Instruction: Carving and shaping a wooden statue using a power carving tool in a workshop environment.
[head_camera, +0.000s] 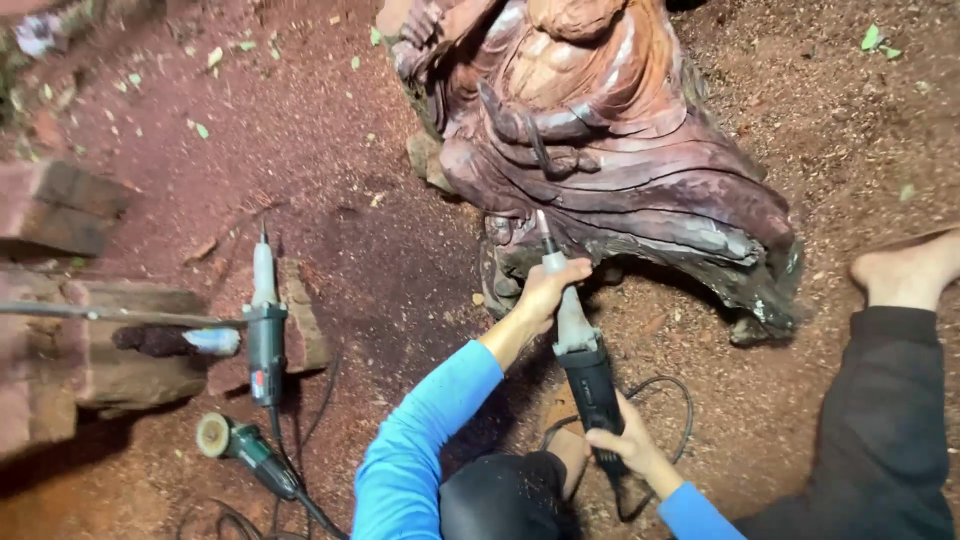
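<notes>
- The large reddish wood carving (610, 130) in the far middle of the scene looks well advanced: flowing folds, a carved hand and smooth rounded forms are already shaped and partly polished along its upper part.
- Its near lower edge, by the ground, is rougher and darker, with ragged bark-like wood at the right end; that zone appears to be what is left to refine.
- Red sawdust (380, 250) lies thick over the ground all around, which fits a lot of material already taken off.
- The die grinder (578, 350) runs from near to far between the two hands, its thin bit touching the carving's lower edge just left of centre.
- The left hand (548, 290) is clenched around the grinder's pale neck, just behind the bit, fingers wrapped over the top.
- The right hand (622, 440) is closed on the dark rear body, where the cable (660, 385) loops out to the right.
- To the left, well apart from both hands, a second die grinder (265, 330) rests on a wooden block (300, 320), and an angle grinder (240, 445) lies nearer.
- A bare foot (905, 275) rests at the far right, beside the carving's end.
</notes>
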